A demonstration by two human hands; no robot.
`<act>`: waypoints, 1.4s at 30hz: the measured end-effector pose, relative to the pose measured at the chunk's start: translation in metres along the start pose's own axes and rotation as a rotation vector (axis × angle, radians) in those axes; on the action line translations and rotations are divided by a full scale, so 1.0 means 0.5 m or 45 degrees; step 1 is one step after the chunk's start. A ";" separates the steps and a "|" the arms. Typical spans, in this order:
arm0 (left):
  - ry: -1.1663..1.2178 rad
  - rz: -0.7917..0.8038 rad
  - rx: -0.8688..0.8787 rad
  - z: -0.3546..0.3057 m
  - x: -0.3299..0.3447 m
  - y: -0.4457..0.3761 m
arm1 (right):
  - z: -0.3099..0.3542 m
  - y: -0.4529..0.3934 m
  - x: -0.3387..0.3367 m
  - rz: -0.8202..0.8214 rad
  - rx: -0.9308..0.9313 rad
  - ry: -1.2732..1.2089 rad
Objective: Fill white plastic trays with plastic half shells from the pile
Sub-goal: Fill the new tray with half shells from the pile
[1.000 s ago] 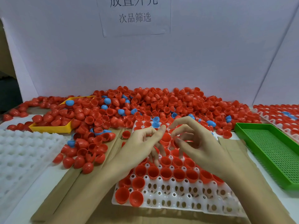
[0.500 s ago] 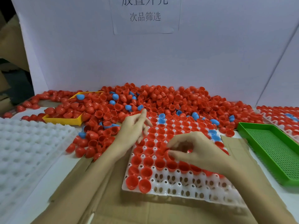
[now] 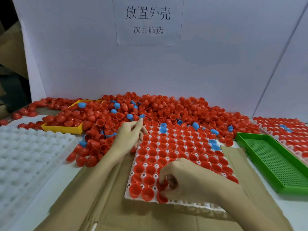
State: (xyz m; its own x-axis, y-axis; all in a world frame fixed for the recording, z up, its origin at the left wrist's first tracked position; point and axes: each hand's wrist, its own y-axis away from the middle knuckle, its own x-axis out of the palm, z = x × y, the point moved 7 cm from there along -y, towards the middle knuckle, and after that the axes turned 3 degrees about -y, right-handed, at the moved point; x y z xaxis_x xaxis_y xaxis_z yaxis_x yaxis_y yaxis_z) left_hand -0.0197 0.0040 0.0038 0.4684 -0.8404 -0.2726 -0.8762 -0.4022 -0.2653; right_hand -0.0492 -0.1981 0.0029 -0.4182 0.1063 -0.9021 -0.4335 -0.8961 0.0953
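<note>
A white plastic tray lies on cardboard in front of me, most of its cups holding red half shells and a few blue ones. My right hand rests over the tray's near row, fingers closed on red half shells at the front edge. My left hand stretches to the tray's far left corner, fingers extended toward the pile of red and blue half shells behind the tray. I see nothing clearly held in the left hand.
An empty white foam tray lies at the left. A yellow tray full of shells sits at the back left. A green mesh tray lies at the right, with a filled white tray behind it. A white board stands behind.
My right hand came down to the tray's near row with red shells. My left hand reached out from the tray's middle to the pile's edge.
</note>
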 end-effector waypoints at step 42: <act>-0.101 0.079 0.124 -0.003 0.012 -0.005 | -0.566 0.069 -0.236 -1.373 0.660 -0.072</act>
State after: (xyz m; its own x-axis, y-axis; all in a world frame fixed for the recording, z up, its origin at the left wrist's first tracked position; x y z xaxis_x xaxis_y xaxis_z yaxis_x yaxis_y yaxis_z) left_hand -0.0147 -0.0006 0.0040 0.4246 -0.8296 -0.3625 -0.8904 -0.3101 -0.3334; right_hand 0.2108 -0.3636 -0.0063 0.3295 0.7266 -0.6029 -0.8469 -0.0549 -0.5289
